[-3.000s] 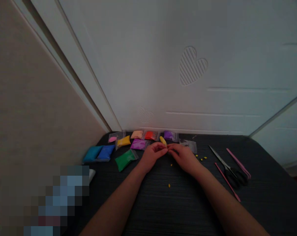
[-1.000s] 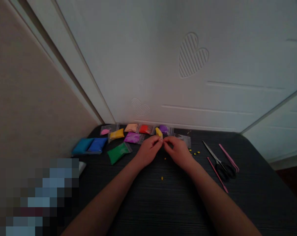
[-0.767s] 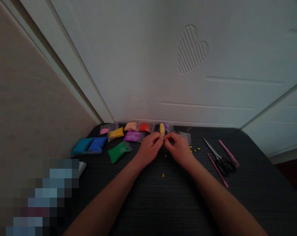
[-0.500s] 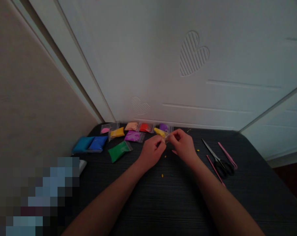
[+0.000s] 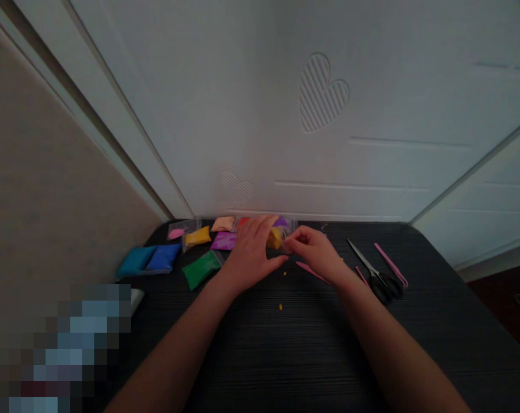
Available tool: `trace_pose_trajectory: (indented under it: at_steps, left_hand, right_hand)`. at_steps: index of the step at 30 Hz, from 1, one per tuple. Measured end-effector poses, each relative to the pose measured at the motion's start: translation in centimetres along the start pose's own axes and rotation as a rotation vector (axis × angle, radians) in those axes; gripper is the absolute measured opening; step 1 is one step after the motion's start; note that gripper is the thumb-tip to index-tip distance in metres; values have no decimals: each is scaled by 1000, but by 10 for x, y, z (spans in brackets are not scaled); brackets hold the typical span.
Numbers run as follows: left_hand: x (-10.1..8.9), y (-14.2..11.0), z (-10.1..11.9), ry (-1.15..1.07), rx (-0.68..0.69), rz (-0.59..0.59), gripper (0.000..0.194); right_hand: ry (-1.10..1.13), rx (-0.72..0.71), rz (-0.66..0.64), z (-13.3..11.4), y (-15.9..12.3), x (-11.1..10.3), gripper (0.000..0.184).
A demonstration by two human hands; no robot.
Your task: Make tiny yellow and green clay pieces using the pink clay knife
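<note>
My right hand (image 5: 314,249) pinches the edge of a small clear bag that holds yellow clay (image 5: 274,238). Beside that bag on its left, my left hand (image 5: 253,246) is spread, thumb apart from the long fingers; whether its fingers touch the bag is hard to see. Behind the hands lie a bag of purple clay (image 5: 280,222) and a partly covered red one (image 5: 243,221). A pink modelling tool (image 5: 311,272) lies under my right hand, its far end hidden by the wrist. Yellow crumbs (image 5: 280,307) dot the black table.
Bags of green (image 5: 202,268), orange-yellow (image 5: 197,236), magenta (image 5: 223,241), peach (image 5: 222,223), pink (image 5: 177,233), blue (image 5: 163,258) and teal clay (image 5: 135,261) lie to the left. Scissors (image 5: 378,281) and pink tools (image 5: 391,265) lie right. A white wall panel (image 5: 260,143) borders the table's back.
My left hand has let go of the yellow clay's bag and spread its fingers. The bag has come nearer, and the pink tool under my right hand now shows. The view has shifted slightly.
</note>
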State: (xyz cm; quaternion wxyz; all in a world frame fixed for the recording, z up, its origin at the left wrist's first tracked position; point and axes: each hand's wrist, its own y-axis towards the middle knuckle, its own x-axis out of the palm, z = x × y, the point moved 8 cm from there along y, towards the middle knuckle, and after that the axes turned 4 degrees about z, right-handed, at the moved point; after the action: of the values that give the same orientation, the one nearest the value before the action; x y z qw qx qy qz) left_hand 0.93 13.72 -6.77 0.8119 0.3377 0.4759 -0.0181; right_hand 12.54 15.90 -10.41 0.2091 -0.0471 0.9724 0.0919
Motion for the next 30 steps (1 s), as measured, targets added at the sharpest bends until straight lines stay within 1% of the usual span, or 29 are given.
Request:
trace_pose_trajectory:
  at_steps: [1, 2, 4, 7, 10, 12, 14, 16, 18, 20, 24, 27, 30]
  left_hand:
    - [3, 0, -1, 10, 10, -19, 72]
    - [6, 0, -2, 19, 19, -36, 71]
    - [9, -1, -4, 24, 21, -52, 62]
    - [14, -4, -4, -24, -13, -73, 54]
    - [19, -6, -3, -110, -48, -110, 51]
    - [22, -8, -3, -151, -63, -120, 50]
    - [24, -8, -5, -170, -75, -128, 51]
    - [25, -9, -7, -179, -74, -141, 52]
    - [26, -9, -8, -187, -61, -152, 51]
    - [25, -9, -8, -195, -48, -161, 51]
    - [22, -8, -6, -213, -44, -173, 49]
    - [22, -7, -4, -241, -41, -194, 41]
    - [26, -8, -7, -296, -64, -201, 34]
  right_hand:
    - [41, 4, -27, 0, 0, 2, 17]
    - [82, 9, -49, -1, 0, 4, 18]
    - [119, 21, -66, 0, -1, 5, 17]
    - [54, 32, -21, 5, -1, 1, 14]
    - [11, 36, 34, 11, 0, -3, 9]
    - [1, 31, 42, 12, 0, -4, 7]
    - [-1, 16, 11, 10, 0, -2, 6]
    - [1, -3, -55, 6, -1, 1, 5]
    - [2, -18, -119, 2, -2, 3, 9]
    - [-5, -21, -153, 1, -3, 3, 16]
    - [-41, -30, -169, 2, -4, 3, 28]
    - [-75, -42, -170, 3, -4, 4, 30]
    - [-120, -51, -168, 3, -4, 4, 30]
